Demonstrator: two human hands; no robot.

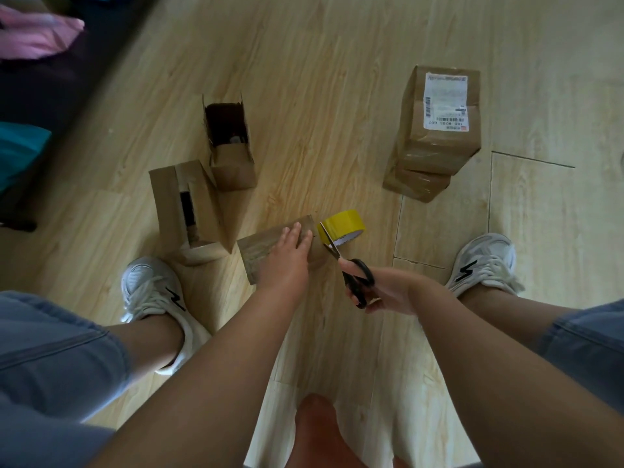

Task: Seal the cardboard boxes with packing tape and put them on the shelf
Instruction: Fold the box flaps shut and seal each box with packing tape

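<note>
the small box [251, 261] lies on the wooden floor [337, 96] between the person's feet. it is closed and its brown faces are glossy with tape, so nothing inside it shows. the left hand [287, 255] presses flat on its top, fingers straight and close together. just beside its right end stands the yellow tape roll [342, 226]. the right hand [388, 293] grips the scissors [358, 288], fingers curled through the black handles. the blades are parted at the gap between box and roll. whether a strip of tape runs between the two cannot be told, as the blades cover the spot.

behind, to the left, the tall open box [233, 170] stands upright with its top flaps up. its inside is dark, with something small and pale at the bottom that is too dim to name. near it the half-open box [165, 197] has its flaps apart, and a narrow slit shows a dark thing within.

well apart on the right, the upper sealed box [435, 143] sits on the lower sealed box [417, 184] and hides most of it. the print on its white label [445, 101] is blurred. at the top left, dark furniture is cut off by the edge, with a pink cloth [33, 35] on it.
</note>
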